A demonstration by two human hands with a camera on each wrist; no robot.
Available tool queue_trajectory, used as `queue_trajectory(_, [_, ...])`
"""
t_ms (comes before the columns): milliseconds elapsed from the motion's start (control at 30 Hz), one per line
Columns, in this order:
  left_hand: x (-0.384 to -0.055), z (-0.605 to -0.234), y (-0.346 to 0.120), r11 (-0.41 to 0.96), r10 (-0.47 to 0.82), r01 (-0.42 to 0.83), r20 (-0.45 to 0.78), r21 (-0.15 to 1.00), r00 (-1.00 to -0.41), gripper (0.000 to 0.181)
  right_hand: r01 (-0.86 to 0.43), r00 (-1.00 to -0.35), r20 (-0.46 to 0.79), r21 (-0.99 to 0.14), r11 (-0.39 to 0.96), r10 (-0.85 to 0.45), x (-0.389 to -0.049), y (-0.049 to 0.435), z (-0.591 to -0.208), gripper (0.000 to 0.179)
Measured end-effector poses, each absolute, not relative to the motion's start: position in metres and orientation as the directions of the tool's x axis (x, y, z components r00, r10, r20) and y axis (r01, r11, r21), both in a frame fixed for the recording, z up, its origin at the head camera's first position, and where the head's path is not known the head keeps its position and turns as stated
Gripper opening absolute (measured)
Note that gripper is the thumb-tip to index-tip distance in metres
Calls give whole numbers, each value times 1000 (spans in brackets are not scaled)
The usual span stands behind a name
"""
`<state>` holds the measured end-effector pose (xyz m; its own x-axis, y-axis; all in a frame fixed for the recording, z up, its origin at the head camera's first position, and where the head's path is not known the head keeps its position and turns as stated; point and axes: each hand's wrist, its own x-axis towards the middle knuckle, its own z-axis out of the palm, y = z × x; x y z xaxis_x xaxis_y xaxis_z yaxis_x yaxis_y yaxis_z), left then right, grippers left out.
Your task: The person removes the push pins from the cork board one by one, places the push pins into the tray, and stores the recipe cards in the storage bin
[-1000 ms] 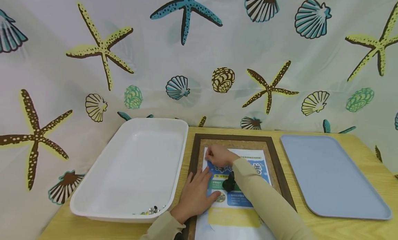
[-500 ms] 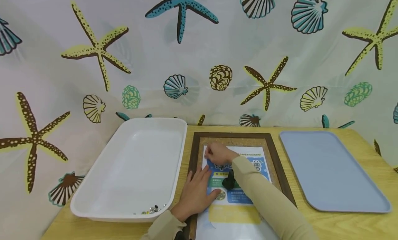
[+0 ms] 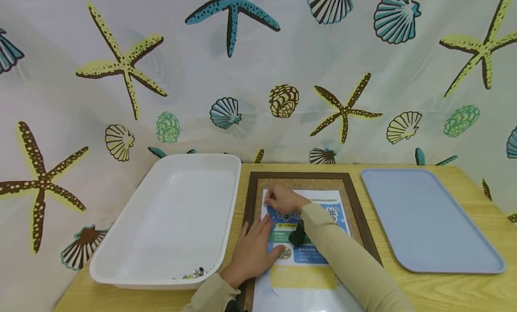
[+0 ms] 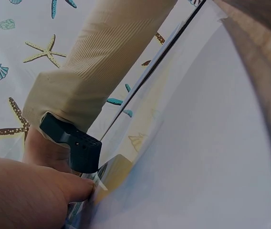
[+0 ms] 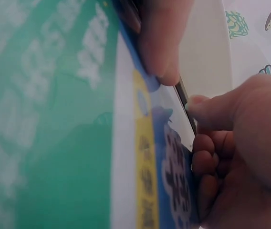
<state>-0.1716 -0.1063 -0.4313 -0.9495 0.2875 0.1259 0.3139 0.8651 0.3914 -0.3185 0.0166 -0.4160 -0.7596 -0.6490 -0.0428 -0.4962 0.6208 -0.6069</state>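
Note:
A printed poster (image 3: 304,278) lies on a corkboard (image 3: 303,183) with a dark brown frame (image 3: 356,204). My left hand (image 3: 255,249) rests spread over the poster's left side and the frame, fingers straight. Near the poster's upper left corner is my right hand (image 3: 284,199), its fingers curled. In the right wrist view its thumb (image 5: 216,112) meets the poster's edge close to the curled fingers, and the left hand's fingertips (image 5: 161,47) press the sheet beside it. I cannot tell what small thing the right fingertips pinch; the fingers hide it.
Left of the board stands a deep white tray (image 3: 173,213) with several small shiny metal pieces (image 3: 198,273) at its near right corner. A flat blue-grey tray (image 3: 428,222) lies on the wooden table (image 3: 460,289) at right. A sea-patterned curtain (image 3: 250,141) hangs behind.
The head view has shifted slightly. Both hands stay at the same places on the poster, the right one still at its upper left corner.

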Motion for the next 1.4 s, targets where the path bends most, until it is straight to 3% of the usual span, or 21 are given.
queue_trajectory(433, [-171, -428, -106, 871, 282, 302, 109, 387, -953, 67, -480, -746, -36, -662, 575, -665, -317, 28, -414, 15])
queue_trajectory(1400, [-171, -429, -102, 863, 271, 304, 139, 403, -953, 65, -432, -804, -101, -578, 692, -586, -303, 65, -396, 12])
